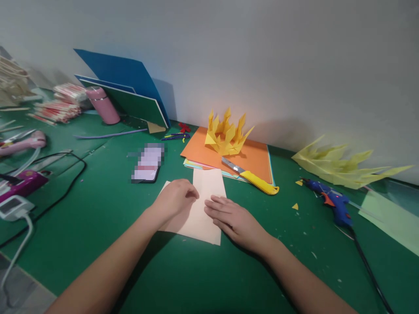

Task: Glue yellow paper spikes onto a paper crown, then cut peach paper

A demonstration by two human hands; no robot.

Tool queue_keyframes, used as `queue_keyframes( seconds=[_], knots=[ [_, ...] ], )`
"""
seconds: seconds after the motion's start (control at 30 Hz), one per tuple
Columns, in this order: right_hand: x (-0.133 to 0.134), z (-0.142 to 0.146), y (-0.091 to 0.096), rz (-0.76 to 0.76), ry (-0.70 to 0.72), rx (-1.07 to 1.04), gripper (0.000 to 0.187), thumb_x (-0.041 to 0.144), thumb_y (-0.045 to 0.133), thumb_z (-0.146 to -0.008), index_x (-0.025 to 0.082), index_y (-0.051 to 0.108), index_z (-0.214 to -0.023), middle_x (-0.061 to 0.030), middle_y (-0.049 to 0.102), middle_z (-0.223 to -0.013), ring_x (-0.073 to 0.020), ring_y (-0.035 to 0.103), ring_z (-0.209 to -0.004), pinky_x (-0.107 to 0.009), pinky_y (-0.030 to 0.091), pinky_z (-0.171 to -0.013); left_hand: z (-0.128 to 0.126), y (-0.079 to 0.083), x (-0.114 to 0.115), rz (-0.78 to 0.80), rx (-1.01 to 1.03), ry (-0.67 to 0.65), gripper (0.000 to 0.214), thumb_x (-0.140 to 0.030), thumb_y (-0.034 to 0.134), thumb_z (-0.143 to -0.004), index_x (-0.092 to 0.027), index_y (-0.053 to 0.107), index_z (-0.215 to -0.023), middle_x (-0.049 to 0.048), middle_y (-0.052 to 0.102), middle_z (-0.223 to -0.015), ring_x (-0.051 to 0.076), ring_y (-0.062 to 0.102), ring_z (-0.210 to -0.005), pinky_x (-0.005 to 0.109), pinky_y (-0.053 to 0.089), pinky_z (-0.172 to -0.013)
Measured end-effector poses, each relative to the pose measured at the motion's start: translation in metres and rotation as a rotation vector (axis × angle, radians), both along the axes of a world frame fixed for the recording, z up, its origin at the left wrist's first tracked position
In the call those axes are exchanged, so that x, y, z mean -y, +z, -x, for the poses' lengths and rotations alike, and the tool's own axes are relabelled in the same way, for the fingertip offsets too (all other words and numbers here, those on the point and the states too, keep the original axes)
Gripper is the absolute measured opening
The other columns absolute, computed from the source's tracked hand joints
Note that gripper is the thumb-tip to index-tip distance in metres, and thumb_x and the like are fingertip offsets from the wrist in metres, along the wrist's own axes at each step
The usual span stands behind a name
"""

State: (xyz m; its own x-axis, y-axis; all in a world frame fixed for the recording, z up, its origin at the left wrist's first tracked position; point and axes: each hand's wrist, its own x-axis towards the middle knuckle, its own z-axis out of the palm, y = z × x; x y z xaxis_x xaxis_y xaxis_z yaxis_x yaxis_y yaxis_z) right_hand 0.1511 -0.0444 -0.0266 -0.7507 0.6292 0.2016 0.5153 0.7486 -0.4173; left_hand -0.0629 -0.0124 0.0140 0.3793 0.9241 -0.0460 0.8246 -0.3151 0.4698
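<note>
A pale peach sheet of paper [196,222], folded into overlapping panels, lies on the green table in front of me. My left hand [176,201] rests over its left part, fingers curled in towards the thumb; what they hold, if anything, is hidden. With its fingers stretched out flat, my right hand [234,218] lies on the paper's right edge. Just beyond the paper is a yellow-handled utility knife [252,176], blade out, partly on a stack of coloured paper [196,146]. A yellow folded-paper crown [225,135] stands on that stack.
A phone [149,163] lies left of the paper. On the right are a blue glue gun [330,200] with its cord, a pale yellow paper piece with points [343,163] and a green sheet [393,222]. Cables, a pink bottle [103,105] and leaning boards [127,100] are on the left.
</note>
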Motion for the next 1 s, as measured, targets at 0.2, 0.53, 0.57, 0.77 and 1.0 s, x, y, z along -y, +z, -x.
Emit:
queue_keyframes(
  seconds=[0.2,0.53,0.57,0.77,1.0],
  knots=[
    [0.000,0.000,0.002,-0.001,0.005,0.013,0.037,0.024,0.037,-0.095,0.019,0.056,-0.126,-0.0061,0.052,-0.135,-0.0234,0.043,-0.129,-0.047,0.038,-0.106,-0.003,0.006,0.001,0.050,-0.028,0.055,0.010,-0.013,0.056,-0.074,-0.019,0.063,-0.071,0.0002,0.063,-0.074,0.015,0.058,-0.070,0.025,0.041,-0.063],
    [0.000,0.000,0.002,0.001,0.007,0.031,0.038,0.023,0.036,-0.095,0.013,0.056,-0.126,-0.0074,0.051,-0.136,-0.0242,0.042,-0.130,-0.045,0.037,-0.107,0.001,0.007,0.000,0.123,0.084,0.188,0.009,-0.017,0.059,-0.070,-0.019,0.050,-0.068,-0.0018,0.062,-0.073,0.015,0.059,-0.070,0.026,0.041,-0.063],
    [0.000,0.000,0.001,0.000,0.009,0.031,0.038,0.023,0.036,-0.095,0.013,0.056,-0.126,-0.0075,0.051,-0.136,-0.0242,0.041,-0.130,-0.046,0.037,-0.107,0.001,0.008,-0.001,0.131,0.091,0.195,0.009,-0.018,0.059,-0.069,-0.019,0.051,-0.069,-0.0016,0.062,-0.073,0.015,0.059,-0.071,0.026,0.041,-0.063],
    [0.000,-0.001,-0.001,-0.003,0.011,0.034,0.038,0.024,0.036,-0.095,0.016,0.054,-0.128,-0.0072,0.050,-0.137,-0.0238,0.040,-0.131,-0.047,0.037,-0.107,-0.001,0.013,0.000,0.159,0.078,0.223,0.007,-0.018,0.060,-0.069,-0.019,0.053,-0.066,-0.0010,0.064,-0.073,0.016,0.061,-0.072,0.026,0.043,-0.064],
    [0.000,0.000,-0.002,0.002,0.016,0.030,0.038,0.024,0.036,-0.095,0.018,0.054,-0.129,-0.0064,0.050,-0.137,-0.0232,0.040,-0.131,-0.046,0.036,-0.108,0.000,0.012,-0.001,0.160,0.051,0.179,0.007,-0.016,0.056,-0.071,-0.019,0.060,-0.067,-0.0003,0.067,-0.075,0.016,0.062,-0.073,0.026,0.043,-0.065]
  ],
)
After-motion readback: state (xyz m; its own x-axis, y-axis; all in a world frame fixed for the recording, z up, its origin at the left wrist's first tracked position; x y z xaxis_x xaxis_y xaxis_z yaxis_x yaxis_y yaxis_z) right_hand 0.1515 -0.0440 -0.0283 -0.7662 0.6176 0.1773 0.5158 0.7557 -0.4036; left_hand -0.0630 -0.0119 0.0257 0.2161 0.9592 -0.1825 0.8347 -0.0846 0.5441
